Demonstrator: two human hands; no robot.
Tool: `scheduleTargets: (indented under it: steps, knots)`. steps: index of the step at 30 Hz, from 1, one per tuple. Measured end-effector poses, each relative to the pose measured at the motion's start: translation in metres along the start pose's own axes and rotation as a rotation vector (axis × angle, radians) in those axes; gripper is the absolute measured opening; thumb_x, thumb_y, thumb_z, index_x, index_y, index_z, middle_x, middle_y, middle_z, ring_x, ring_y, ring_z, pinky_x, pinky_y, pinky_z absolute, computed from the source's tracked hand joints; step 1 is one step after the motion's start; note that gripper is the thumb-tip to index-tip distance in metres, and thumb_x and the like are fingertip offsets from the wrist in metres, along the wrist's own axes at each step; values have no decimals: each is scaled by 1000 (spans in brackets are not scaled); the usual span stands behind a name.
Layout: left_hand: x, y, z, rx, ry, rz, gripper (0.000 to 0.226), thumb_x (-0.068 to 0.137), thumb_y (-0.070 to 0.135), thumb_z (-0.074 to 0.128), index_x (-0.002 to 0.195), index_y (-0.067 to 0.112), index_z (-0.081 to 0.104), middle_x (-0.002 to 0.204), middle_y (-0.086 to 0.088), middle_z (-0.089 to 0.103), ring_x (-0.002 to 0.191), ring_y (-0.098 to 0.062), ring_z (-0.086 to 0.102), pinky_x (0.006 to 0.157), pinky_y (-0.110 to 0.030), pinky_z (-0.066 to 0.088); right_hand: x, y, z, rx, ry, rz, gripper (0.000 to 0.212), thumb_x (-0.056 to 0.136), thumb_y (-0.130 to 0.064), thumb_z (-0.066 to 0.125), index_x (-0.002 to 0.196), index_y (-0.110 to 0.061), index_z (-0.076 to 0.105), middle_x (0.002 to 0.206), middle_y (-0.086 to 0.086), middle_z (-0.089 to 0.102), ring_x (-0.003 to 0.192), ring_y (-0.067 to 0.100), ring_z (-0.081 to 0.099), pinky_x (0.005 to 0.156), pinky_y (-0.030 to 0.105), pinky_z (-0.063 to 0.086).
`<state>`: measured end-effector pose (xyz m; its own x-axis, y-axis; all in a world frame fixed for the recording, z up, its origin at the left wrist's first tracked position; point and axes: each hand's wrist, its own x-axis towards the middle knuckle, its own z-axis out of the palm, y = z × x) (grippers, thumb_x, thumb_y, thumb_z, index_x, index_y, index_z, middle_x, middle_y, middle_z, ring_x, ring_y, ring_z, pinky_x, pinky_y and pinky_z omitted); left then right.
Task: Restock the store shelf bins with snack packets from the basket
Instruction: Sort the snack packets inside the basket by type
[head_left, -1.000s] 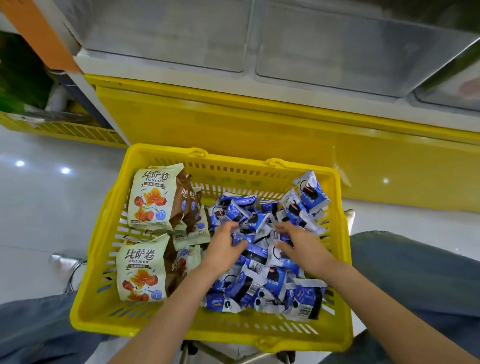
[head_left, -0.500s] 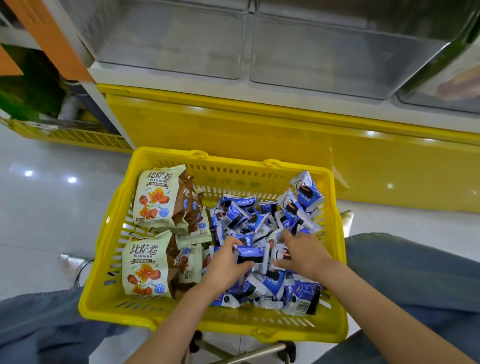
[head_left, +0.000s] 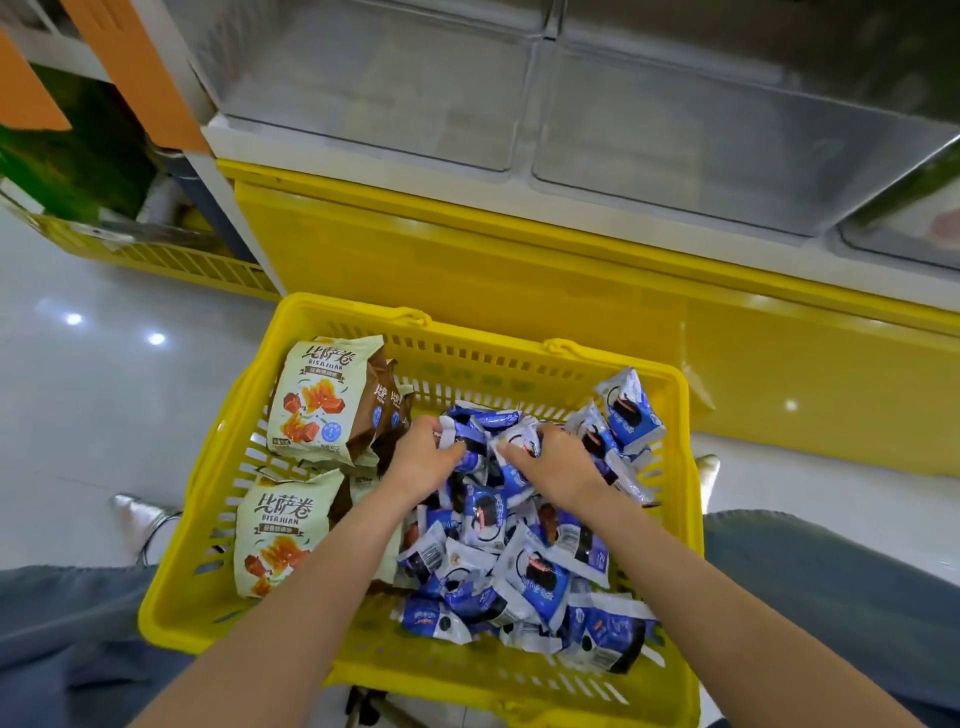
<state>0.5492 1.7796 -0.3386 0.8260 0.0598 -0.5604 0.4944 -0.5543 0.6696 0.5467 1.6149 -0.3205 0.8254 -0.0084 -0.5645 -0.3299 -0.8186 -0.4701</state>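
Yellow plastic forms the basket (head_left: 483, 340), and the blue-and-white packets (head_left: 483, 519) are heaped loosely in its half from 1 to 5 o'clock, while the pale green bags (head_left: 322, 395) lean against the wall from 9 to 11 o'clock. Both hands work the far end of the heap, toward 12 o'clock. The left hand (head_left: 426, 457) has its fingers curled round a small bunch of packets, and the right hand (head_left: 556, 467), just beside it, is likewise clenched on packets, its thumb pinching one against the fingers. The step looks like gathering a handful for the clear bins (head_left: 374, 93), which sit above and beyond the basket at 12 o'clock and appear bare. To do it well, each hand should close on packet bodies rather than on the slippery crimped edges. The two bunches should press together before lifting, so strays do not slide out between the hands. A modest load is safer than a big one, since the wrappers look glossy. Lifting straight up should keep the rim from knocking packets onto the floor.
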Motion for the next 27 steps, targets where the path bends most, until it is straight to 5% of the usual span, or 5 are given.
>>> scheduleTargets:
  steps: [6, 12, 17, 22, 27]
  knots:
    - [15, -9, 3, -37, 42, -8, 36, 90, 10, 57, 121, 0, 43, 111, -16, 58, 93, -21, 53, 75, -24, 38, 22, -6, 15, 236, -35, 120, 52, 95, -38, 51, 136, -10, 37, 103, 10, 54, 88, 22, 57, 82, 37, 47]
    - [-8, -26, 1, -57, 151, 152, 20, 90, 5, 55, 108, 12, 51, 102, -4, 55, 81, -8, 51, 73, -14, 41, -17, 27, 13, -267, 125, -305, 39, 100, -19, 41, 138, -11, 37, 139, 7, 37, 124, 22, 43, 101, 29, 38]
    - [-46, -42, 16, 64, -446, 220, 15, 89, 19, 59, 101, 26, 53, 95, 10, 57, 81, -1, 54, 66, -10, 44, -46, 74, 20, -454, -118, -219, 61, 92, 4, 42, 147, -11, 20, 156, 5, 11, 145, 20, 10, 115, 25, 19]
    - [-66, -49, 31, 272, -767, 271, 50, 80, 35, 70, 123, 21, 51, 125, 2, 53, 111, -12, 50, 93, -25, 43, -44, 75, 10, -323, -208, -93, 65, 97, -32, 48, 148, -11, 16, 153, 8, 26, 140, 23, 23, 111, 32, 25]
    - [-74, -53, 34, 481, -657, 344, 44, 80, 33, 70, 118, 15, 54, 119, -7, 56, 108, -23, 53, 83, -29, 40, -45, 79, 5, -141, -274, 42, 80, 79, -51, 67, 140, -11, 34, 137, 6, 47, 124, 20, 46, 93, 24, 44]
